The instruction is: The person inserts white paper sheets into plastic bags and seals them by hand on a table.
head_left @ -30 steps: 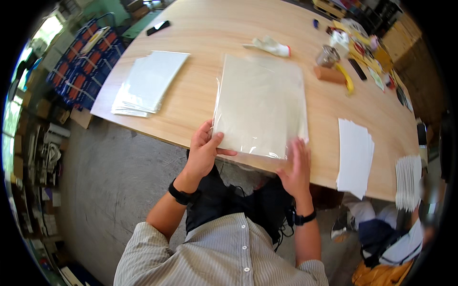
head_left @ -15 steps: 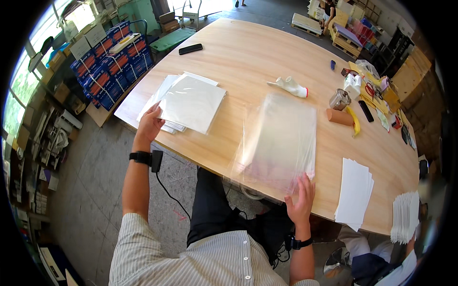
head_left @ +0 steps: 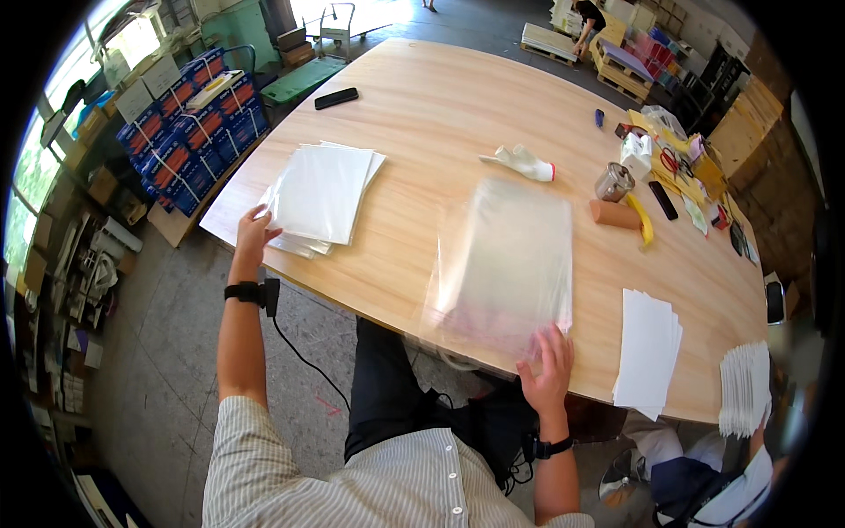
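Note:
A stack of white sheets in clear plastic sleeves (head_left: 321, 194) lies on the left part of the table. My left hand (head_left: 255, 232) is at its lower left corner, thumb and fingers apart, touching the edge of the plastic. To the right of that stack, a pile of clear plastic bags (head_left: 510, 264) lies near the table's front edge. My right hand (head_left: 547, 365) rests on the lower right corner of these bags, fingers stretched out and holding nothing.
Loose white sheets (head_left: 647, 352) lie right of the bags, beside a fanned stack of white paper (head_left: 745, 387) near another person. Farther back are a white glove (head_left: 525, 164), a brown cylinder (head_left: 614, 215), a metal jar (head_left: 614, 182) and a black phone (head_left: 336, 99).
The top sleeved sheet has shifted left and now lies more squarely on the stack. My left hand has moved slightly left and down, its fingers loosened. My right hand stays on the bags.

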`<action>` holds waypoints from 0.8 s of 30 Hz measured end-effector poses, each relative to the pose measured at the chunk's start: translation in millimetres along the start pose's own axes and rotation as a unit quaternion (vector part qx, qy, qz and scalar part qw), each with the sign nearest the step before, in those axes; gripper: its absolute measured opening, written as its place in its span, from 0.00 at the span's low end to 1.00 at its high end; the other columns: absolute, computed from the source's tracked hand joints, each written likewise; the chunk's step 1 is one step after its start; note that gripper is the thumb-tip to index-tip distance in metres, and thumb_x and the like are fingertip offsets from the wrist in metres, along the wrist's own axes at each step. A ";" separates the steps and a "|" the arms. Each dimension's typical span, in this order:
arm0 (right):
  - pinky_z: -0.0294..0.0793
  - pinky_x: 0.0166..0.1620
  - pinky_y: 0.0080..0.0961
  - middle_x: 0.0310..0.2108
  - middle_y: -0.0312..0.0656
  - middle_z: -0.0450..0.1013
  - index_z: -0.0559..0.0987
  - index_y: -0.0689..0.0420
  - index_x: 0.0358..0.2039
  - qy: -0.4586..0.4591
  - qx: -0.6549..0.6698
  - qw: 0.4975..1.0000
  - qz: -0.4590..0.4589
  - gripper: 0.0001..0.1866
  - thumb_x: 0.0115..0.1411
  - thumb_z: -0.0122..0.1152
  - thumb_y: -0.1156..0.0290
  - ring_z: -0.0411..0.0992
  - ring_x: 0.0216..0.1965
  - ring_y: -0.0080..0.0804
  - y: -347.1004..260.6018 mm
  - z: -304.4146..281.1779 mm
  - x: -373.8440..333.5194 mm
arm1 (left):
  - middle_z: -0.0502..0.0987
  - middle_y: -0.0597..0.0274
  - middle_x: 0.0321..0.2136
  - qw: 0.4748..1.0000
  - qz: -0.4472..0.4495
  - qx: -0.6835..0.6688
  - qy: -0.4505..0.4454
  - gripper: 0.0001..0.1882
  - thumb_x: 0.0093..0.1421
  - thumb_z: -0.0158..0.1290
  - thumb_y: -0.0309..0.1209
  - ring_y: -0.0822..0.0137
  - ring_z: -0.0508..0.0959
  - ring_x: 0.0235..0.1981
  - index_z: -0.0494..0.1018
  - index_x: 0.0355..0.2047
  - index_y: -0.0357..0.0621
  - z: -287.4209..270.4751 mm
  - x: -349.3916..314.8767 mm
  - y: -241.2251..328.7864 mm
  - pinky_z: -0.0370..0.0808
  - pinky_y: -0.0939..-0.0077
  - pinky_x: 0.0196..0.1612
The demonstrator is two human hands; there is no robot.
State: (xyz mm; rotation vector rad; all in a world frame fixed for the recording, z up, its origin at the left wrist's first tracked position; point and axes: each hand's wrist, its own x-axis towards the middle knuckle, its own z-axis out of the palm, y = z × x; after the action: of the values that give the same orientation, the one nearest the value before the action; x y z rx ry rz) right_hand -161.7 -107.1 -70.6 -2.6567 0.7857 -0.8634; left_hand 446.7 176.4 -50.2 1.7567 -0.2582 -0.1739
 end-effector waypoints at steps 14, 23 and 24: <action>0.55 0.70 0.58 0.68 0.53 0.66 0.76 0.60 0.58 -0.008 -0.009 1.000 0.003 0.34 0.65 0.62 0.44 0.65 0.67 0.53 -1.9 -2.6 5.3 | 0.73 0.49 0.64 0.820 0.270 0.502 -0.053 0.26 0.64 0.58 0.45 0.44 0.66 0.69 0.75 0.59 0.48 133.1 -105.4 28.4 0.54 0.36 0.71; 0.57 0.70 0.56 0.67 0.53 0.67 0.77 0.61 0.58 0.000 -0.011 1.000 -0.002 0.33 0.65 0.63 0.45 0.66 0.66 0.54 0.6 0.5 2.3 | 0.72 0.51 0.65 0.821 0.317 0.474 -0.030 0.23 0.68 0.53 0.36 0.46 0.63 0.72 0.73 0.63 0.53 122.4 -103.0 2.2 0.50 0.29 0.71; 0.57 0.70 0.56 0.67 0.53 0.68 0.77 0.61 0.58 0.000 -0.008 1.000 -0.003 0.33 0.65 0.63 0.45 0.66 0.66 0.53 0.7 -0.2 2.8 | 0.72 0.51 0.65 0.819 0.321 0.475 -0.025 0.23 0.69 0.52 0.37 0.46 0.63 0.72 0.73 0.64 0.53 123.5 -103.1 0.4 0.50 0.29 0.71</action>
State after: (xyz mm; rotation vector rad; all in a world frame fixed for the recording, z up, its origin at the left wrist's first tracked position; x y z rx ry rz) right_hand -160.2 -109.3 -69.3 -2.6742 0.7898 -0.8621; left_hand 315.5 87.3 -77.1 2.5206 -1.1074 0.4923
